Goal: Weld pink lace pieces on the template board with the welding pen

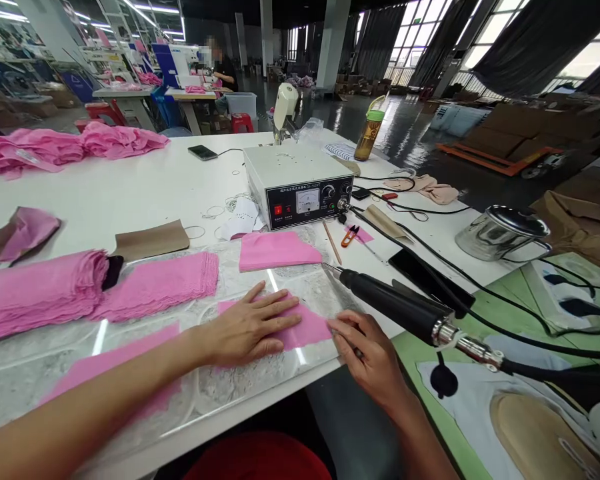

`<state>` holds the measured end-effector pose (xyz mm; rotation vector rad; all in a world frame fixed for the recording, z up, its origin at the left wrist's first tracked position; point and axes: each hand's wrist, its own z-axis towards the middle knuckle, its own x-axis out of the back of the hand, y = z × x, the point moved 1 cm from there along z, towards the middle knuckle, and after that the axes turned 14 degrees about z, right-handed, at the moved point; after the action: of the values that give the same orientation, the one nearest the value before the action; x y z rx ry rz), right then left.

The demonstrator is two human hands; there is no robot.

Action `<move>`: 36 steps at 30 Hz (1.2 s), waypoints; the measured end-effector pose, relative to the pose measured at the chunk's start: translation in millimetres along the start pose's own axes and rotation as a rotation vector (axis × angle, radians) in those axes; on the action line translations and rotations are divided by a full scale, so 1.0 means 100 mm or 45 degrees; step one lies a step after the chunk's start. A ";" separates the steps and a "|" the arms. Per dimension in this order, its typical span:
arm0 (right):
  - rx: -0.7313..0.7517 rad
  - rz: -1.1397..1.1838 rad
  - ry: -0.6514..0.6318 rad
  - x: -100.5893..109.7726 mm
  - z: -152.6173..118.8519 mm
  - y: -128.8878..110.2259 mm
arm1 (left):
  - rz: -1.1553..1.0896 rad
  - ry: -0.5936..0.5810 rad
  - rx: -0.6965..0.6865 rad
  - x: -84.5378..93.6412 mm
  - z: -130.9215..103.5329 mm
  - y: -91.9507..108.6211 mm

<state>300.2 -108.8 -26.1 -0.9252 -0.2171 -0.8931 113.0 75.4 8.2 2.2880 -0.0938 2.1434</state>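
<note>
The left hand (253,327) covers the middle of 1 pink fabric piece (310,327); the left forearm (105,407) hides part of a pink cutout (100,363). The left edge crops 1 folded pink stack (35,293), the bottom 1 red object (260,460). A distant co-worker's head (210,52) is blurred.

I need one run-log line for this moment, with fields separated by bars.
left hand: flat on pink fabric piece | right hand: at its right corner | black corded tool: in neither hand
</note>
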 end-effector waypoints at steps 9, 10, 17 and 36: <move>0.006 -0.086 -0.064 -0.02 -0.03 0.04 | -0.007 0.042 0.069 -0.01 -0.01 0.01; 0.007 -0.076 -0.058 -0.02 -0.03 0.04 | -0.007 0.046 0.078 -0.02 -0.01 0.01; 0.034 -0.045 -0.031 -0.01 -0.07 0.04 | -0.021 0.041 0.106 -0.07 -0.01 0.00; -0.094 -0.076 0.140 -0.03 -0.10 0.06 | -0.014 0.072 0.098 -0.10 -0.01 -0.01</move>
<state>300.4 -113.1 -37.8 -0.9384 -0.1185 -1.0098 111.2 77.1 -1.8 2.2590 0.0012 2.2430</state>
